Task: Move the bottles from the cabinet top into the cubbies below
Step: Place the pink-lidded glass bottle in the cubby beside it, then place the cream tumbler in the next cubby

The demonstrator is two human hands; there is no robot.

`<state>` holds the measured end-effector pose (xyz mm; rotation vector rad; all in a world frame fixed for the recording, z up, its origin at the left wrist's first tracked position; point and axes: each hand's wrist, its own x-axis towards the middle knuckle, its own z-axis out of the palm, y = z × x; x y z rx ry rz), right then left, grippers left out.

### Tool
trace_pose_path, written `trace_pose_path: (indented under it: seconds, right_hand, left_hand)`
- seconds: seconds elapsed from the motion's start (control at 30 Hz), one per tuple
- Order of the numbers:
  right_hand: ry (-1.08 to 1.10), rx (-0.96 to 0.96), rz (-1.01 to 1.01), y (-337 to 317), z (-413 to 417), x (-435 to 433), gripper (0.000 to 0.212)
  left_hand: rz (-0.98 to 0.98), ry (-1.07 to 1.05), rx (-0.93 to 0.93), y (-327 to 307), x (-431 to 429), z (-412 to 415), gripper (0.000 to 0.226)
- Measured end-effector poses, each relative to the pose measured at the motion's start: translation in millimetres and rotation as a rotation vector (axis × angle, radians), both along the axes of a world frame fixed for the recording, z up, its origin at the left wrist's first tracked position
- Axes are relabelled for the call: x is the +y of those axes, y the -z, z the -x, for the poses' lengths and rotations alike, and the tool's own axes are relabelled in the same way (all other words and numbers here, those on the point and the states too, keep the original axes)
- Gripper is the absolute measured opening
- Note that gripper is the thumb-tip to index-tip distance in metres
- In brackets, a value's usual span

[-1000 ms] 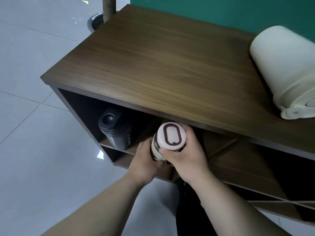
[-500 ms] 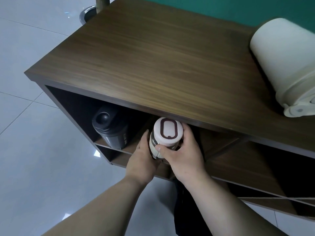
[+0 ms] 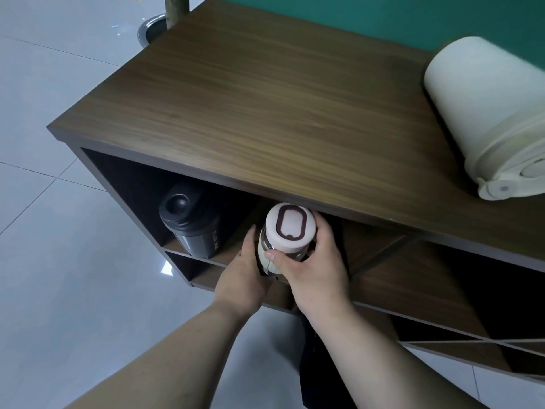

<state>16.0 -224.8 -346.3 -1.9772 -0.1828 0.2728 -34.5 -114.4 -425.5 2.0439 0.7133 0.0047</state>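
Where the front edge of the wooden cabinet (image 3: 265,113) overhangs its upper left cubby (image 3: 141,187), both hands hold a pink-lidded bottle (image 3: 287,231) at the mouth of that cubby, just below the edge. The right hand (image 3: 315,267) wraps the bottle from the right, its thumb pressed across the clear body under the lid and its fingers curled round the far side. The left hand (image 3: 244,276) cups the bottle's left side and lower part, fingers closed against it. The bottle stands nearly upright with its lid, marked by a dark rounded ring, facing the camera; whether its base touches the cubby shelf cannot be told, since the hands hide it.

Inside the same cubby, to the left of the held bottle and well apart from it, a black shaker bottle (image 3: 191,222) stands on the shelf, leaning slightly, its domed cap toward the opening. On the cabinet's top, at its right end, a large cream bottle (image 3: 483,113) lies on its side with its lid toward the front edge. Further cubbies open below and to the right of the held bottle, dark inside. Pale floor tiles (image 3: 59,261) lie to the left of the cabinet, and a green wall (image 3: 383,16) rises behind it.
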Motion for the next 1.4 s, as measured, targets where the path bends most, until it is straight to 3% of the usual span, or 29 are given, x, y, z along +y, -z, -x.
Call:
trace_pose_path:
  seconds: [0.2, 0.3, 0.43, 0.57, 0.87, 1.03, 1.17, 1.27, 1.4]
  right_hand:
    - [-0.027, -0.003, 0.071, -10, 7, -5, 0.099]
    - [-0.057, -0.027, 0.146, -20, 15, -13, 0.104]
    - [-0.047, -0.108, 0.138, -33, 31, -30, 0.095]
    - [-0.037, -0.145, 0.013, -57, 53, -53, 0.078]
    - [0.181, -0.358, -0.009, -139, 59, -120, 0.058]
    - [0.326, -0.528, 0.167, -182, 19, -123, 0.084]
    - [0.336, -0.523, 0.243, -189, -14, -104, 0.113]
    - [0.344, -0.511, 0.281, -186, -37, -93, 0.115]
    - [0.382, -0.511, 0.345, -180, -53, -91, 0.103]
  left_hand:
    - [0.088, 0.05, -0.024, 10, 7, 2, 0.13]
    - [0.073, 0.077, 0.005, 1, 10, 10, 0.131]
    - [0.058, 0.124, 0.015, -15, 14, 23, 0.116]
    - [0.069, 0.109, 0.01, -65, 7, 42, 0.058]
    - [0.072, 0.117, -0.194, -152, -30, 65, 0.062]
    - [0.002, 0.198, -0.239, -169, -41, 72, 0.047]
    - [-0.008, 0.197, -0.274, -175, -44, 68, 0.04]
    - [0.02, 0.194, -0.292, -174, -46, 62, 0.033]
    - [0.04, 0.219, -0.292, -169, -49, 51, 0.027]
